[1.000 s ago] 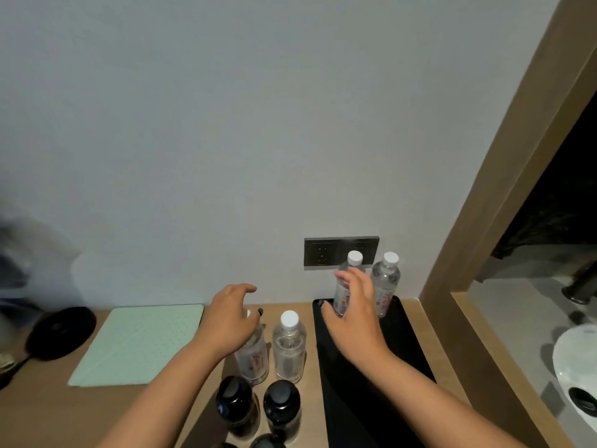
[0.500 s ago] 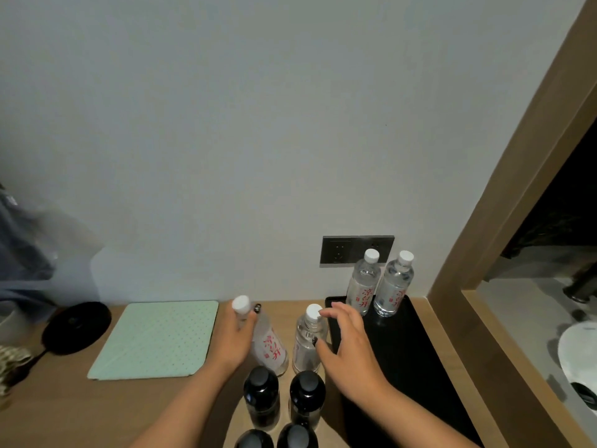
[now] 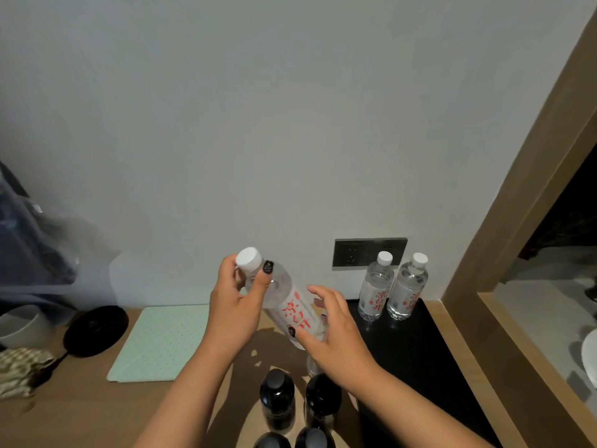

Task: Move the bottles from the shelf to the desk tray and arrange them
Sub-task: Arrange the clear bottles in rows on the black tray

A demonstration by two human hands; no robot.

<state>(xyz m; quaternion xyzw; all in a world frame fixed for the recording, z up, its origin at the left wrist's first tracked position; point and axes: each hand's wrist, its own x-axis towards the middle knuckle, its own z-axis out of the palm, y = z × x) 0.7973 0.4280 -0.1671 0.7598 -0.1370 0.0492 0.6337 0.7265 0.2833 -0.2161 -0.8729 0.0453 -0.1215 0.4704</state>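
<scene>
Our left hand [image 3: 234,305] grips the neck of a clear water bottle [image 3: 284,302] just under its white cap – the bottle is lifted and tilted, base toward the right. Our right hand [image 3: 332,331] touches its lower end with fingers loosely spread. On the far end of the black tray [image 3: 416,357] to the right, two water bottles [image 3: 392,287] stand upright, side by side. Nearer us, dark-capped bottles [image 3: 298,399] stand on the wooden desk [image 3: 80,405] – a green mat [image 3: 164,341] lies to the left.
</scene>
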